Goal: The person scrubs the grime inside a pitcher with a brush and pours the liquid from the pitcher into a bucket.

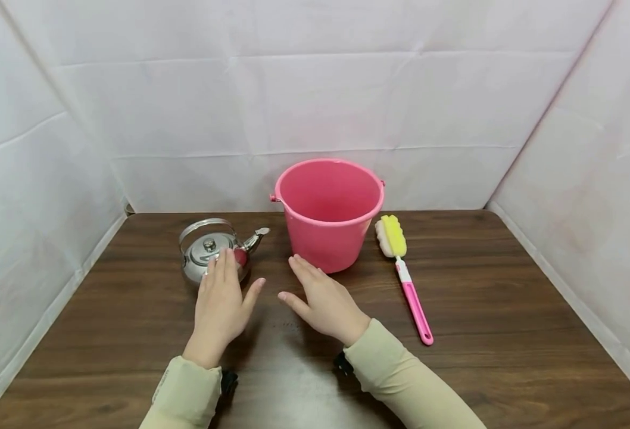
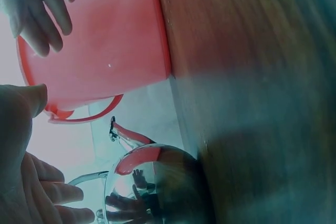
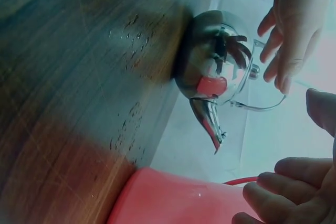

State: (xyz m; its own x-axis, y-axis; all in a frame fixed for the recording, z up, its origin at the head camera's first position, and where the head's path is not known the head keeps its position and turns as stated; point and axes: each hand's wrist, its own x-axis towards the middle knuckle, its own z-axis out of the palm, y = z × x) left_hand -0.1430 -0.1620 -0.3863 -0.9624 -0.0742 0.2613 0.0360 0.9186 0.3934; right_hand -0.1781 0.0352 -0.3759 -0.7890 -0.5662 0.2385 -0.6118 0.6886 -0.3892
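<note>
My left hand [image 1: 220,310] is held out with straight fingers in front of a shiny metal kettle [image 1: 194,275], hiding part of its body in the head view. The kettle's arched handle stands up and its spout points right, toward a pink bucket [image 1: 323,241]. Before the bucket, my right hand [image 1: 328,305] reaches forward, fingers extended and thumb apart. Both hands are empty; the left wrist view shows the kettle [image 2: 157,182] and bucket [image 2: 100,45] beyond the fingers. Right of the bucket lies a cleaning brush [image 1: 414,304] with a yellow and white sponge head and pink handle.
Everything stands on a dark wooden table [image 1: 481,298]. White cloth walls [image 1: 315,107] enclose its back and sides. Small drops of water [image 3: 137,38] dot the tabletop near the kettle and bucket in the right wrist view.
</note>
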